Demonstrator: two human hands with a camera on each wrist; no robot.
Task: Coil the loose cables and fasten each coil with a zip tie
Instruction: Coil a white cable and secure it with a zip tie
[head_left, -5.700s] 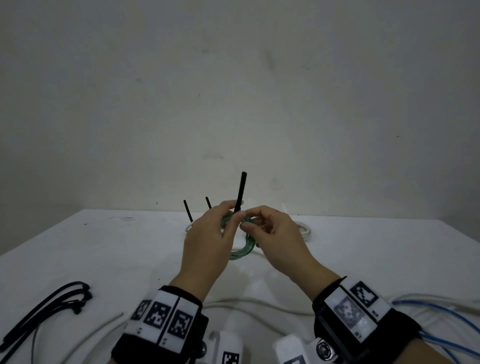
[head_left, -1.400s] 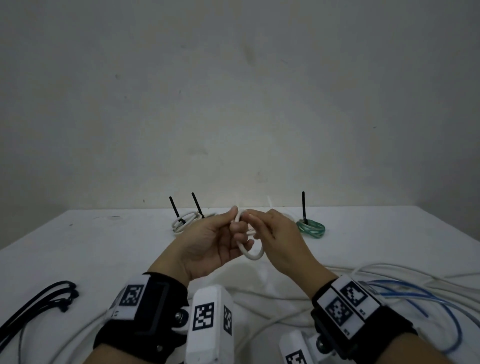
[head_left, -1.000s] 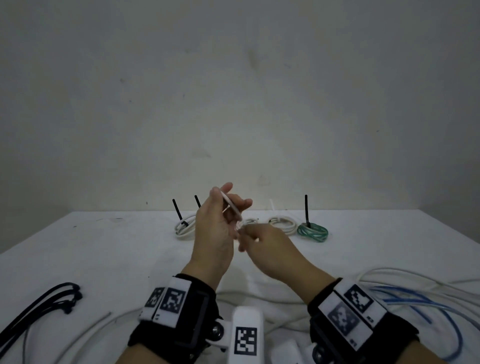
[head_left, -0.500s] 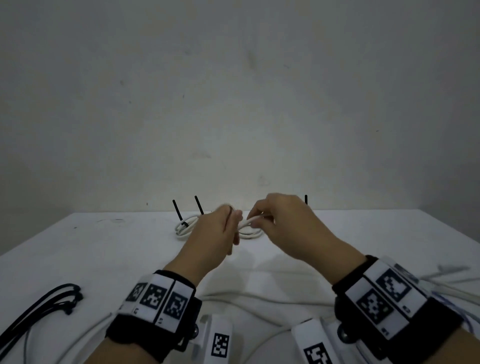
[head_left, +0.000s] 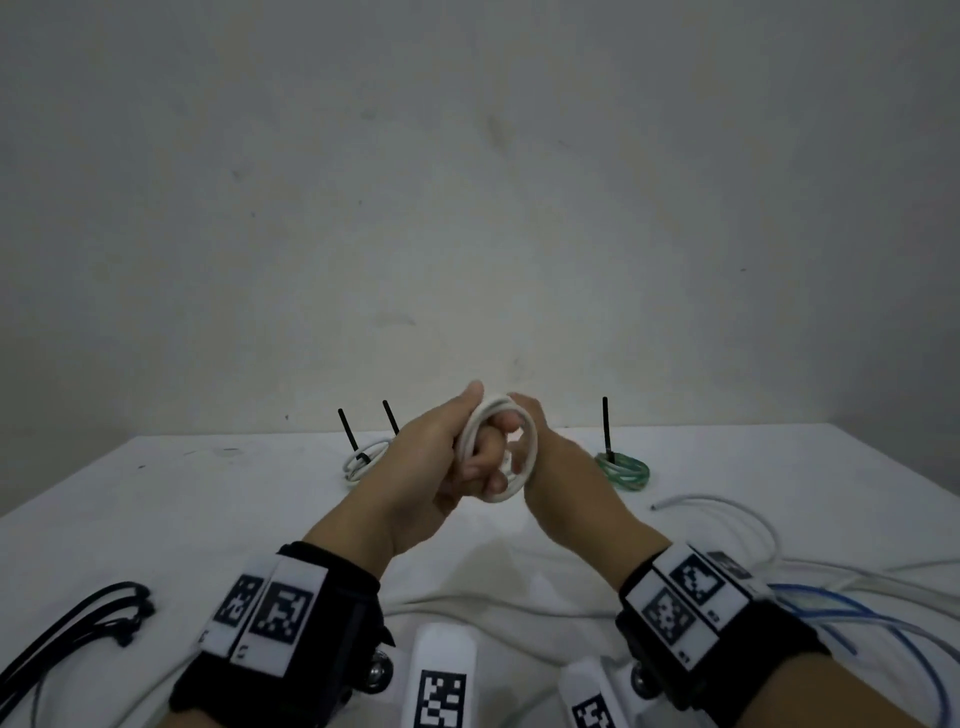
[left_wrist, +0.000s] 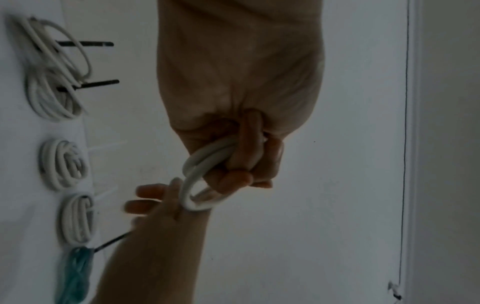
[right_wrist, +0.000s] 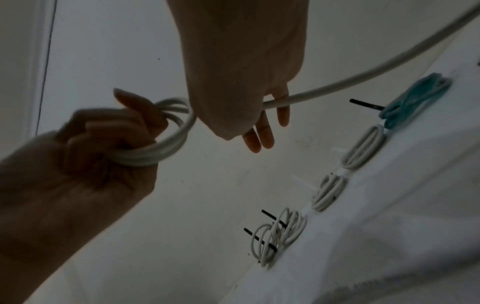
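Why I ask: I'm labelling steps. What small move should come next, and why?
Probably the right hand should sweep the loose tail round onto the white coil: the left hand grips only a few loops, the tail runs off long, and no zip tie is on it yet.

Left hand (head_left: 426, 462) and right hand (head_left: 563, 483) are bare; each wrist wears a black band (head_left: 343, 613) with white tags (head_left: 283, 610) of black squares.

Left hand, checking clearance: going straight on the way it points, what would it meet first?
Probably the right hand, just beyond the white cable coil that the left hand grips; depth unclear.
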